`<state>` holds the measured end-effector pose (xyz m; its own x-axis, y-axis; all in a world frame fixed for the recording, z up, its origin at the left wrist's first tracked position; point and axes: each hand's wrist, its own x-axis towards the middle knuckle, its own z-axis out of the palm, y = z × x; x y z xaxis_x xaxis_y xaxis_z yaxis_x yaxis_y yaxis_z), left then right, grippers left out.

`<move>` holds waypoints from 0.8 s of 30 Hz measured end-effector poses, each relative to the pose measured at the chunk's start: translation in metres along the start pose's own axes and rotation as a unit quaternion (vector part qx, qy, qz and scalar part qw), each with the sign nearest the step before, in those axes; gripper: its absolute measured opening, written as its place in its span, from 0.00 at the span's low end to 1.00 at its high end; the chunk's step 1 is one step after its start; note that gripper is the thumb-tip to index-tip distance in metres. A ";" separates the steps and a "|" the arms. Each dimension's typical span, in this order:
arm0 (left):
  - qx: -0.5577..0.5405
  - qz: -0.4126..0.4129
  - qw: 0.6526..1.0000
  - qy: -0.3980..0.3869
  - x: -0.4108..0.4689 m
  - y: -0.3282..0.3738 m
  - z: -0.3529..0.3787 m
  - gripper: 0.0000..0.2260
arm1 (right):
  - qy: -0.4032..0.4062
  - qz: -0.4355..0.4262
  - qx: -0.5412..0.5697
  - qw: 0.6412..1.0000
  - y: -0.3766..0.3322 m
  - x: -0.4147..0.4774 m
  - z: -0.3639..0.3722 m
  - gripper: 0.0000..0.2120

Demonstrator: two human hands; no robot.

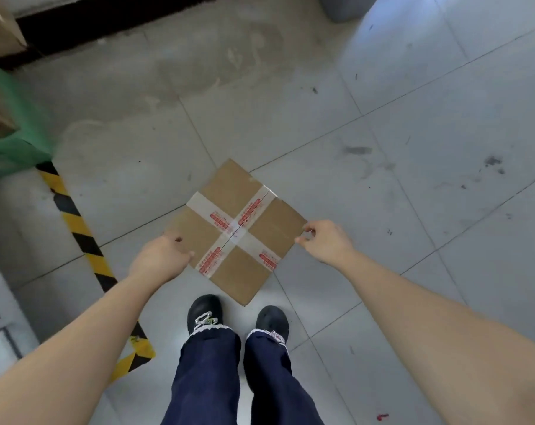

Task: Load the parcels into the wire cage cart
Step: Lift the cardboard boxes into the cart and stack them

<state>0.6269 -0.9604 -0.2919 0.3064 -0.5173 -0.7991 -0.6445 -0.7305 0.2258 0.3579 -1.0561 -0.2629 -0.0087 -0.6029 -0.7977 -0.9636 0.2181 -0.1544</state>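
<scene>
Left hand [162, 259] grip clamped on left corner of taped parcel [238, 231], right hand [327, 240] grip pinching right corner

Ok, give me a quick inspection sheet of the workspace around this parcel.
Surface: grey tiled floor, scuffed and stained.
Job's things: one taped cardboard parcel; cage cart not clearly in view.
Clutter: small red scrap on the floor, lower right.
Hands: left hand grips the parcel's left corner; right hand pinches its right corner.
Cables: nothing seen.
Surroundings: yellow-black hazard tape and a green stand at left; grey container at top; the person's black shoes just behind the parcel.
</scene>
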 end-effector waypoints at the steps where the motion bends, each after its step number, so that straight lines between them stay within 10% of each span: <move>1: -0.026 -0.015 0.999 0.011 0.015 -0.005 0.011 0.26 | -0.001 -0.001 0.006 1.000 0.002 0.020 0.010 0.25; 6: -0.255 -0.135 0.957 0.041 0.078 -0.032 0.052 0.29 | -0.006 0.051 0.136 0.989 0.009 0.103 0.044 0.41; 10: -0.408 -0.172 0.896 0.026 0.101 -0.042 0.069 0.30 | -0.009 0.094 0.173 0.980 0.019 0.144 0.064 0.33; 24: -0.420 -0.174 0.880 0.137 -0.022 -0.033 -0.052 0.31 | 0.116 -0.013 0.098 0.988 -0.075 0.030 -0.031 0.21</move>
<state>0.6778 -0.9484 -0.2526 0.6146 -0.2005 -0.7629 0.2314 -0.8788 0.4173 0.4214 -1.1139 -0.2570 -0.0674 -0.7647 -0.6408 -0.8939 0.3316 -0.3016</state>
